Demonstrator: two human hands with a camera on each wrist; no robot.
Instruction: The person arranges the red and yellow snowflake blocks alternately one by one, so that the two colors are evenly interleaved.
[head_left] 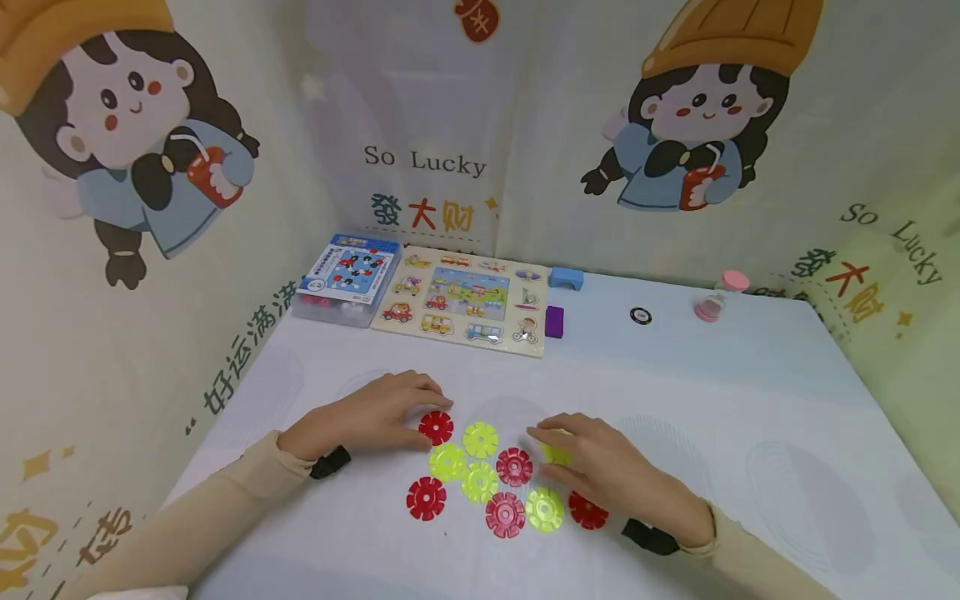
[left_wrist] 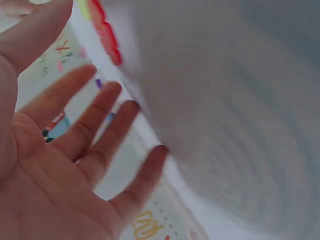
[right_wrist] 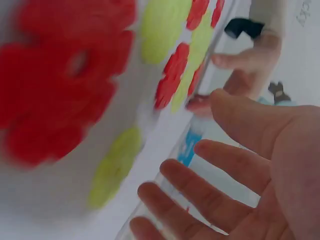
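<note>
Ten discs [head_left: 471, 488] flat on surface [head_left: 315, 533], likely spread for easy reach; my left grip [head_left: 381, 412] at their ten o'clock, right grip [head_left: 609, 460] at three; fingers loosely parted, both empty.

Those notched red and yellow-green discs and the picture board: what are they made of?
The notched discs look like thin, slightly glossy plastic: bright, even colour with pale highlights. The picture board seems to be wood with a printed face, judging by its pale cream edge, though thick card remains possible.

Notched discs [head_left: 506, 520] look plastic, smooth and glossy.
</note>
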